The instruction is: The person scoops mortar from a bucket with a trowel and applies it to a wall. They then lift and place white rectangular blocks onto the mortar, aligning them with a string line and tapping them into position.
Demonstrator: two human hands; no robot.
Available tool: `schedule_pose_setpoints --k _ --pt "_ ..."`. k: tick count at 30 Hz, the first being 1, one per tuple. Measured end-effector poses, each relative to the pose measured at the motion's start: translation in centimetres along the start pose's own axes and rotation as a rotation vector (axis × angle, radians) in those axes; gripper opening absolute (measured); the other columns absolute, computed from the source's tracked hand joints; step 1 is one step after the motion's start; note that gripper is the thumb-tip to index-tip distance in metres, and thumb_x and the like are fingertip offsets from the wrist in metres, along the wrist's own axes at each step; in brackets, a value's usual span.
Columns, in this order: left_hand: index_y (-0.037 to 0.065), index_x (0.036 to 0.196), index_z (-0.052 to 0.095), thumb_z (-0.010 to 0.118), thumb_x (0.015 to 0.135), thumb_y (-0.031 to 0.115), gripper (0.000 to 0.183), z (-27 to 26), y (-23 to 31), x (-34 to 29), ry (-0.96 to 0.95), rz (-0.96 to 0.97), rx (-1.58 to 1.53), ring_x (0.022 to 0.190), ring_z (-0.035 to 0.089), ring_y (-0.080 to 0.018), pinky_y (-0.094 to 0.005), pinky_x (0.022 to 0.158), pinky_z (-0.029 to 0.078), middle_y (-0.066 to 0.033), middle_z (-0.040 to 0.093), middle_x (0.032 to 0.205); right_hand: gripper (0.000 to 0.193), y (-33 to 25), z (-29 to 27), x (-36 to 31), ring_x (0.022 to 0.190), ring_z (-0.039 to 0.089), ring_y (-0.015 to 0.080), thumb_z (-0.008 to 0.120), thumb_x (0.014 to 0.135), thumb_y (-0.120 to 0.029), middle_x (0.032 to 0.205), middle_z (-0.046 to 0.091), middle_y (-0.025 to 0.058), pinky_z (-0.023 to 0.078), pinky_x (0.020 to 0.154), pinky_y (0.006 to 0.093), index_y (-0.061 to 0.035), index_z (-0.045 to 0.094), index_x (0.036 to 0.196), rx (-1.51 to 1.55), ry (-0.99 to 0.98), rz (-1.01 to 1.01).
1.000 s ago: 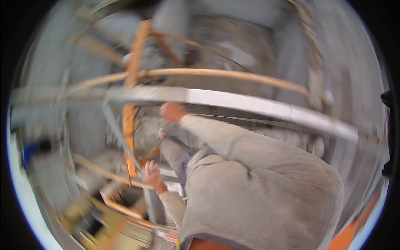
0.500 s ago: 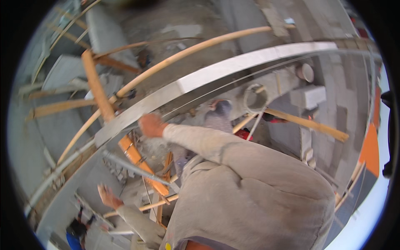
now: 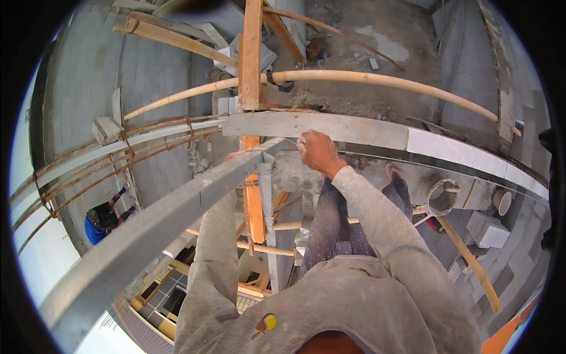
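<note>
My right hand is closed beside the pale block course, its fingers pinched on a thin string. The string runs along the near side of the course to the right, and a short stretch shows between my fingers and the end of a grey metal beam. That beam slants from the lower left up to the course. My left hand is at the beam's far end, mostly hidden behind it, so its fingers cannot be made out.
A bamboo pole crosses beyond the course, near an upright orange timber. At right stand a bucket and white blocks. Rebar extends left. Far below at left is another person in blue.
The view has turned. My left hand, earlier spread and away from the course, is now at the metal beam's end. My right hand, earlier against the course, is now pinched on the string.
</note>
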State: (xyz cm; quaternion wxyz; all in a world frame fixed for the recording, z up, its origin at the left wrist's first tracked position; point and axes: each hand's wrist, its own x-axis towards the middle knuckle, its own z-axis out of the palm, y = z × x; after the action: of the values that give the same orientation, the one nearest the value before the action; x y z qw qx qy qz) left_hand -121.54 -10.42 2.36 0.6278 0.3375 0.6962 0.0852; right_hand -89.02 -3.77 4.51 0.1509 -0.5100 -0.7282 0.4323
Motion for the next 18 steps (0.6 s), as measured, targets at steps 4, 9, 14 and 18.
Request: schedule_pose_setpoints --k 4,9,14,18 --pt "0.007 0.116 0.069 0.061 0.1 0.037 0.035 1.7 3.3 1.0 -0.256 -0.206 -0.55 0.069 0.063 -0.0078 -0.0228 0.059 0.049 0.0003 0.068 0.083 0.013 0.0 2.1 1.1 0.085 0.064 0.0407 0.062 0.086 -0.012 0.088 0.065 0.0205 0.05 0.078 0.0486 -0.0005 0.066 0.085 0.074 0.058 -0.021" --pt "-0.001 0.121 0.068 0.063 0.099 0.039 0.045 3.6 6.3 0.7 0.026 0.132 -0.065 0.068 0.061 -0.0075 -0.0261 0.062 0.05 -0.0032 0.072 0.088 0.015 0.1 3.2 3.2 0.09 0.065 0.0399 0.065 0.087 -0.013 0.091 0.066 0.0204 0.051 0.082 0.0487 0.0014 0.065 0.087 0.103 0.022 -0.004" --pt "0.001 0.119 0.07 0.065 0.099 0.026 0.033 3.2 7.7 1.9 0.003 0.085 0.201 0.077 0.058 -0.004 -0.0228 0.062 0.047 0.0004 0.07 0.091 0.013 1.0 3.0 6.0 0.088 0.065 0.0425 0.065 0.085 -0.011 0.088 0.067 0.0231 0.051 0.081 0.0491 0.0017 0.067 0.084 0.078 0.02 -0.034" --pt "0.001 0.112 0.071 0.061 0.101 0.031 0.034 2.9 6.9 3.0 -0.078 0.186 0.193 0.073 0.055 -0.0046 -0.0243 0.062 0.046 0.002 0.068 0.086 0.012 1.7 2.8 7.1 0.089 0.066 0.0418 0.065 0.084 -0.011 0.09 0.068 0.0236 0.051 0.082 0.0491 0.001 0.069 0.085 0.072 -0.036 -0.05"
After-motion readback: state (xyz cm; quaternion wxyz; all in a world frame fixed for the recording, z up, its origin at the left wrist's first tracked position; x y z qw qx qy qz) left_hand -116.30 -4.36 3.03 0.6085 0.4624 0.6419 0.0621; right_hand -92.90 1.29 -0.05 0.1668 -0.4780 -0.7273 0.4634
